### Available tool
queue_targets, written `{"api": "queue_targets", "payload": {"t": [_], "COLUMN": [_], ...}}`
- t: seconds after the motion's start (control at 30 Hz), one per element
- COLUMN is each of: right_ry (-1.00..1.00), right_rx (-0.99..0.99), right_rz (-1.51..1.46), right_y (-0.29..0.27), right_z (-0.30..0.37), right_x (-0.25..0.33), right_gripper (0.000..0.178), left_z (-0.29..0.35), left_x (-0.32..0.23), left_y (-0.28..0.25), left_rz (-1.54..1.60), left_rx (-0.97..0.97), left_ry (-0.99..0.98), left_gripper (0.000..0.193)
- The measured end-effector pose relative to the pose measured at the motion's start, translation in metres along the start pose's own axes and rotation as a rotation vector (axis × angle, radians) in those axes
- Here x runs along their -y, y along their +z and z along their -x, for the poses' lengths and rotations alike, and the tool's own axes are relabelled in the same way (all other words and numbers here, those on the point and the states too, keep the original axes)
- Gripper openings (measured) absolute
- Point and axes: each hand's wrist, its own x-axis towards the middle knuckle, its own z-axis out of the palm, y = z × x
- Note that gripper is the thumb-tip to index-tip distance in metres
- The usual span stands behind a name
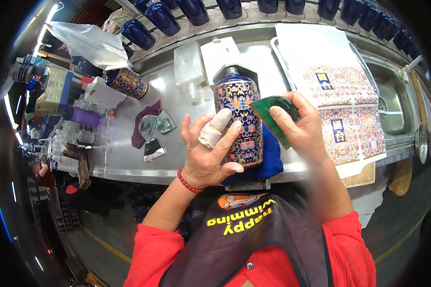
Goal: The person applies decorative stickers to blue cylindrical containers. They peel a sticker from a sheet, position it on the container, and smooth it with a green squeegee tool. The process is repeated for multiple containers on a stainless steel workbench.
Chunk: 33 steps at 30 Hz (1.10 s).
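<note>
A dark blue bottle wrapped in a colourful floral pattern lies in front of me, its neck pointing away. My left hand rests on its left side with fingers spread, pressing the patterned surface. One finger wears a whitish wrap held by a thin band, and red beads circle the wrist. In my right hand is a green scraper, gripped between thumb and fingers, with its straight edge close to the bottle's right side. Blue cloth shows beneath the bottle.
Patterned printed sheets lie right of the bottle, before a metal sink. Clear plastic containers stand behind; coloured scraps and a decorated jar sit left. Dark blue bottles line the far side.
</note>
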Motion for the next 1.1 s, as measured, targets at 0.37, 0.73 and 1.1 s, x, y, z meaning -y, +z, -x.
{"api": "queue_targets", "payload": {"t": [0.37,0.73,1.1], "right_ry": [-0.017,-0.077,0.050], "right_rx": [0.024,0.019,0.022], "right_rz": [-0.006,0.012,-0.041], "right_y": [-0.003,-0.003,-0.004], "right_z": [-0.002,-0.004,-0.003], "right_x": [-0.003,-0.006,-0.005], "right_gripper": [0.013,0.012,0.016], "left_z": [-0.009,-0.016,-0.022], "left_x": [0.005,0.002,-0.003], "left_y": [-0.005,-0.006,-0.009], "left_rz": [-0.011,-0.072,-0.115], "left_rx": [0.035,0.094,0.172], "left_ry": [0.040,0.051,0.002], "left_gripper": [0.073,0.085,0.095]}}
